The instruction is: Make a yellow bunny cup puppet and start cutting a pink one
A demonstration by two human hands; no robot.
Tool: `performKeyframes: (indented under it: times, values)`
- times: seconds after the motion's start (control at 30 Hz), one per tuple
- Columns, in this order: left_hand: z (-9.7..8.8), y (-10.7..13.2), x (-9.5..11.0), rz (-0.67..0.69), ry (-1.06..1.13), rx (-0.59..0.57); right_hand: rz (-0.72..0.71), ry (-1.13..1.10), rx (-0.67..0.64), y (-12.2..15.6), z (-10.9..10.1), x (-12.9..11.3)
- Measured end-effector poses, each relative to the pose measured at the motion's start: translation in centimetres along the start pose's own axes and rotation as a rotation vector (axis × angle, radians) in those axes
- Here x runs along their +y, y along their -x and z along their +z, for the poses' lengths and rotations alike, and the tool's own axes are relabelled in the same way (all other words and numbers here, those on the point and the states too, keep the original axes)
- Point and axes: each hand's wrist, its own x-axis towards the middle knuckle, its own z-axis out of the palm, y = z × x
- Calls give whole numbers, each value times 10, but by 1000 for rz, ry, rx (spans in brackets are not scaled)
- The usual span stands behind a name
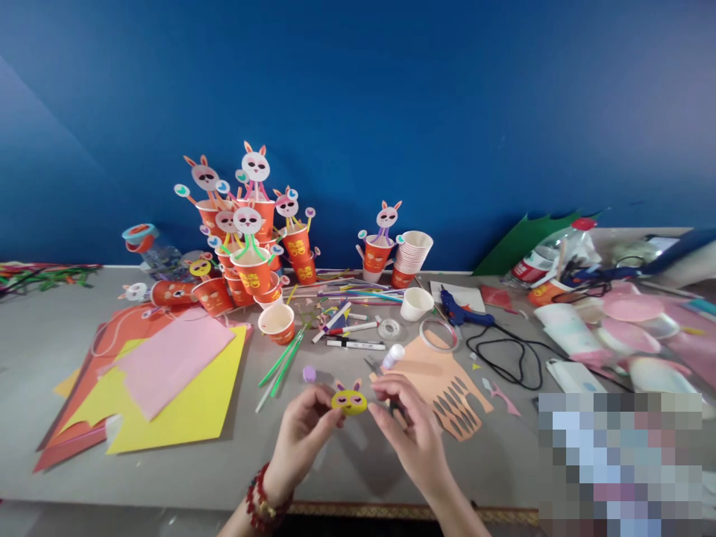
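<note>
A small yellow paper bunny face (350, 401) with pink ears is pinched between the fingers of my left hand (302, 436) near the table's front edge. My right hand (408, 429) is closed beside it, its fingertips touching the face's right side. A red bead bracelet circles my left wrist. Just behind the hands lie a glue stick (392, 356), a purple cap (309, 373) and a peach paper sheet (441, 377) with leaf shapes cut out.
Finished red cup bunnies (251, 246) are stacked at the back left, with a stack of white cups (411, 257) beside them. Pink, yellow and orange sheets (168, 380) lie left. A blue glue gun (462, 313) with black cord, tape rolls, straws and pens sit mid-table. Clutter fills the right side.
</note>
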Motion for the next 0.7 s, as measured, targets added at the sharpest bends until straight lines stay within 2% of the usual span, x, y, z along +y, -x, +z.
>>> performKeyframes:
  times: [0.1,0.33,0.5,0.7]
  values:
    - [3,1,0,-100,95,-30,88,-117,-29,-1,7,-1]
    - [6,3,3,-164,81,-67,154,-345,-125,-9,14,-11]
    - [7,1,-2,-207,191,-37,252,-405,-182,-6,18,-11]
    - [14,-2,-5,-237,297,51,250,-372,-23,-1,28,-6]
